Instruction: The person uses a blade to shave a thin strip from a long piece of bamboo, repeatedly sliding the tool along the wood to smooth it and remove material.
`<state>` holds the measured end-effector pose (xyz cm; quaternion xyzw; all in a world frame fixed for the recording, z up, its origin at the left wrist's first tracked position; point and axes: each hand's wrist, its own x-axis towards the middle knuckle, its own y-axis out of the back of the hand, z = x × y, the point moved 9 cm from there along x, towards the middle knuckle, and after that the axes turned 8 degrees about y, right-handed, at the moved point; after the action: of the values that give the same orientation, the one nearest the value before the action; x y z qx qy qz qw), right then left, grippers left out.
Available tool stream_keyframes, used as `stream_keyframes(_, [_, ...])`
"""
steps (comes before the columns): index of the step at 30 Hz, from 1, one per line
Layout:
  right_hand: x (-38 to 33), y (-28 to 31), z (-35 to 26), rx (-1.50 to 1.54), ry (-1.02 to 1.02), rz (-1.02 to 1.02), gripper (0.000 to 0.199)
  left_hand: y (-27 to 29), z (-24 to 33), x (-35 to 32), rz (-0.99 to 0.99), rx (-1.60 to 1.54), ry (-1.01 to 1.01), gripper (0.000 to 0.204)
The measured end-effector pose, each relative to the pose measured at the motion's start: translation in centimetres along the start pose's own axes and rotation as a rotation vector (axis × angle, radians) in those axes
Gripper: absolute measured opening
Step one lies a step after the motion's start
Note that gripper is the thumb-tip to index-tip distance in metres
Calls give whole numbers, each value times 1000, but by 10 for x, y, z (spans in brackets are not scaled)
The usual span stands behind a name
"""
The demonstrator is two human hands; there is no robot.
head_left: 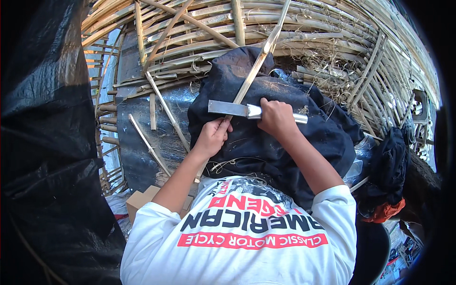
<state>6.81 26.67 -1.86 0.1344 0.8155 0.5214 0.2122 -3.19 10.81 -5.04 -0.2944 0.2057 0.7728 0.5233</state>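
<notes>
My left hand (213,137) is closed round the near part of a long, pale bamboo strip (254,71), which slants up and away to the right. In my right hand (277,116) is a knife (229,108) with a broad, flat, squared blade and a silvery metal handle. The blade lies across the strip, just beyond my left fingers, its edge touching or very near the bamboo. Under both hands spreads a dark cloth (280,147) over my lap, with a few thin shavings (223,164) on it.
Split bamboo slats (313,26) form a large lattice ahead and to the right, with curly shavings (339,73) caught among them. Loose strips (149,145) lie at left on a dark sheet. A cardboard box (142,199) sits by my left elbow; a black tarp (47,142) hangs far left.
</notes>
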Motion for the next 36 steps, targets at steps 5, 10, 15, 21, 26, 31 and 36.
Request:
stream_keyframes(5, [8,-4,10,-25,11,64,27,-1,-1,2,2,-12,-26,35])
stream_keyframes(10, [17,2,18,-80,0,149,31,3,2,1,27,-5,-31,39])
stream_keyframes(15, [29,39,99,-146,-319,163,27,1,6,-6,27,11,-34,40])
stream_keyframes(21, [28,52,94,-204,-308,148,21,0,12,-3,10,-5,-73,39])
stream_keyframes(26, [13,37,46,-183,-88,257,7,-2,8,-2,0,30,-124,34])
stream_keyframes(31, [33,42,36,-188,-2,184,10,4,2,-4,18,10,-120,33])
stream_keyframes(36, [28,35,94,-196,-230,258,16,-10,9,3,-41,-24,-57,32])
